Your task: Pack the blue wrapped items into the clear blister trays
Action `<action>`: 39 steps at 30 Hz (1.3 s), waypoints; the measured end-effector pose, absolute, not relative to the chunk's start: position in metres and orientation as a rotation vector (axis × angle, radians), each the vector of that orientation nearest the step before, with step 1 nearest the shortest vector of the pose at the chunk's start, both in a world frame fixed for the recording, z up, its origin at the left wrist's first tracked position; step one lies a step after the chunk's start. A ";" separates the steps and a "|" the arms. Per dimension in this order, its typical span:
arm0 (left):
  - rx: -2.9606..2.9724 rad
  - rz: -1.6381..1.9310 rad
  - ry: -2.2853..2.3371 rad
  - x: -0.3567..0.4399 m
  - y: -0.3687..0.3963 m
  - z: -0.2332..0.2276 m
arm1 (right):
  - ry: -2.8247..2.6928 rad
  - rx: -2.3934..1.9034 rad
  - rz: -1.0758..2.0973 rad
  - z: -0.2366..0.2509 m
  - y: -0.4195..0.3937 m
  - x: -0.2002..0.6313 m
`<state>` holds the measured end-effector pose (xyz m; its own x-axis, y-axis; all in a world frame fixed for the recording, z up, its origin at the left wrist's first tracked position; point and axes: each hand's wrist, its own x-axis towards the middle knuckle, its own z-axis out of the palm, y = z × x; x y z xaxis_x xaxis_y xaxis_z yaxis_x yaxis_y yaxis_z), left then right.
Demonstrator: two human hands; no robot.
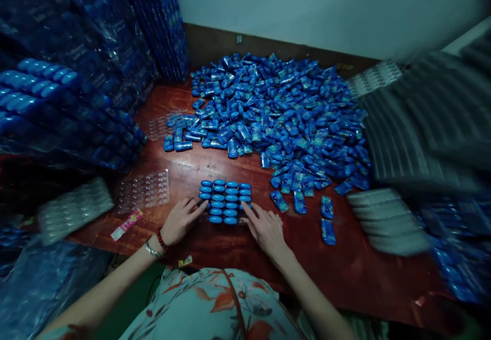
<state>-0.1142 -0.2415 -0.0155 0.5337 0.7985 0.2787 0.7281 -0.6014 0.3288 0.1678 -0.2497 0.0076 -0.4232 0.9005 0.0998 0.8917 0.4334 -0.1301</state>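
In front of me on the table, glossy blue oval packs [224,198] sit in neat rows in a clear plastic tray, whose edge barely shows. My left hand [183,221] is at the tray's left side, fingers spread and fingertips touching the outer packs there. On the opposite side my right hand [265,229] reaches in with its fingers apart, the tips at the right-hand packs. The two outer columns are shorter than the middle ones. Whether a small pack lies under either set of fingertips is hidden.
A large heap of loose blue packs [276,110] covers the table's [184,163] far side. Filled blue trays [57,110] are stacked at left; blurred stacks of empty trays [410,125] stand at right. An empty clear tray [143,190] and a pink wrapper [127,225] lie left.
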 end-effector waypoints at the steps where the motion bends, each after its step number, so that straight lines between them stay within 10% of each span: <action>1: 2.579 0.642 1.360 -0.116 -0.242 -0.017 | -2.407 -1.608 0.067 0.004 -0.252 0.173; 7: 2.114 0.997 1.839 -0.131 -0.169 -0.020 | -2.048 -2.126 0.004 -0.006 -0.221 0.221; 14: 1.859 0.517 2.173 -0.140 -0.049 -0.008 | -2.325 -2.033 0.509 -0.006 -0.196 0.235; 22: 1.866 0.636 1.928 -0.138 -0.118 -0.017 | -1.644 -1.708 0.970 -0.004 -0.256 0.224; 39: 1.500 1.187 1.906 -0.113 -0.271 0.005 | -2.756 -1.431 0.133 0.017 -0.246 0.179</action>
<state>-0.1127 -0.2706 0.0053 -0.3165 0.9344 0.1635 0.5589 0.0445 0.8280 0.1793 -0.2463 0.0169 -0.5757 0.8176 -0.0092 0.8147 0.5727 -0.0912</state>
